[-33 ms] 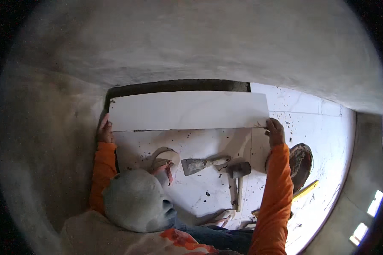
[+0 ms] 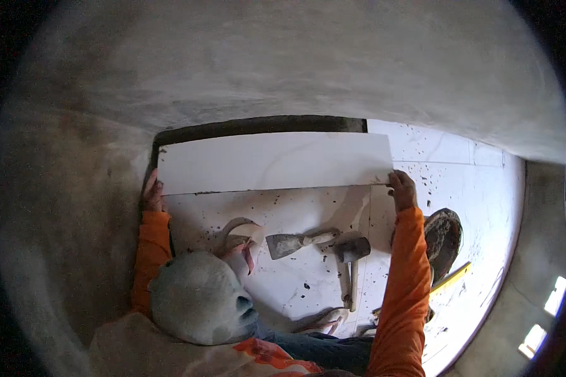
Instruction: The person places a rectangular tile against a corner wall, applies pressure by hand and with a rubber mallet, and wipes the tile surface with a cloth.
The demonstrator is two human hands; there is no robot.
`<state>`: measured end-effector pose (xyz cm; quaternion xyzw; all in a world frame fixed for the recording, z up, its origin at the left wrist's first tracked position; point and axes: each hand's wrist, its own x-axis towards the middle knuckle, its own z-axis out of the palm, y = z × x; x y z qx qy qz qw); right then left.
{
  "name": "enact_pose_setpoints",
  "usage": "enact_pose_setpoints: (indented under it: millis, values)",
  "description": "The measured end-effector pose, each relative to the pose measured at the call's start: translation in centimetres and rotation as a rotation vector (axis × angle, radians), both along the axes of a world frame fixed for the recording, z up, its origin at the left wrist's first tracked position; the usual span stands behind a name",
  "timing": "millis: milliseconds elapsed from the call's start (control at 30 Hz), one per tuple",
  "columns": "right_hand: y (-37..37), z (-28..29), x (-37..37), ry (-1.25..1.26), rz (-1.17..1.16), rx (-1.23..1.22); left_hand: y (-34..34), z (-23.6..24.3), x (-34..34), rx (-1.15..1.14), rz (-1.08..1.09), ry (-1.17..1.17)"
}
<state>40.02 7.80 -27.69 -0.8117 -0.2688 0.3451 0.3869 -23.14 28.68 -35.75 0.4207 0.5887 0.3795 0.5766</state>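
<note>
My left hand point(image 2: 153, 190) grips the left end of a long white marble-patterned tile point(image 2: 273, 160) beside the left wall. My right hand point(image 2: 402, 187) is closed on the tile's lower right corner. The tile lies across the view, below a dark recessed strip point(image 2: 261, 124) along the far wall. On the white floor below the tile are a scraper point(image 2: 288, 245) with a pale handle and a black-headed mallet point(image 2: 352, 250) with a wooden handle. A grey cap-covered head point(image 2: 198, 295) shows between the orange sleeves, with jeans and sandalled feet partly visible around it.
A dark bowl of mortar point(image 2: 445, 234) is right of my right forearm, with a yellow level point(image 2: 453, 278) partly hidden below it. Grey plastered walls point(image 2: 283, 56) close in the far and left sides. Small dark crumbs dot the tiled floor point(image 2: 471, 188). Bright openings show at the lower right.
The tile and both hands have shifted very slightly left and upward in the picture, along with a slight shift of the whole view. Both hands still hold the tile.
</note>
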Motion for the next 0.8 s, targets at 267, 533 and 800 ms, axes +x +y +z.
enact_pose_setpoints:
  millis: [267,533,800]
  values:
    - [4.8,-5.6,1.0,-0.231,0.093,-0.019,1.9,-1.8,1.6,0.107,0.057,-0.124]
    - [7.0,-6.7,-0.7,-0.233,0.054,-0.023,5.4,-8.5,-3.0,0.384,0.034,0.046]
    - [7.3,-9.1,-1.3,-0.376,0.022,0.021,5.7,-6.9,-1.3,0.302,0.096,0.1]
